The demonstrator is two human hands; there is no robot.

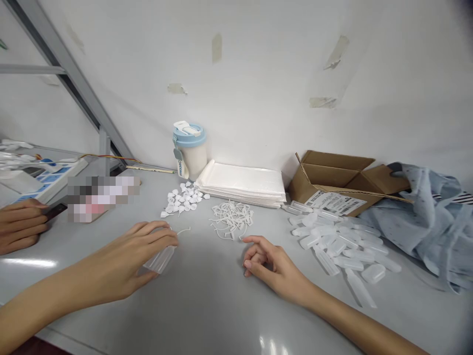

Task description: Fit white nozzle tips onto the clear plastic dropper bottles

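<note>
A clear plastic case [161,260] is in my left hand [146,246], between the thumb below and the fingers above. A thin white strap [184,230] shows just beyond those fingertips. My right hand [273,264] has its index finger stretched to the near edge of a pile of thin white straps [232,217]; its other fingers are curled, the thumb stands apart, and I see nothing held. Small white pieces with thin tails [186,197] lie in a heap behind my left hand. Many translucent plastic cases [340,239] are spread to the right of my right hand.
Behind the piles stand a cup with a blue lid [190,148] and a stack of white packets [242,182]. An open cardboard box [332,185] and light blue cloth [424,212] are at right. Another person's hand [22,224] holds a dark flat item [55,211] at left.
</note>
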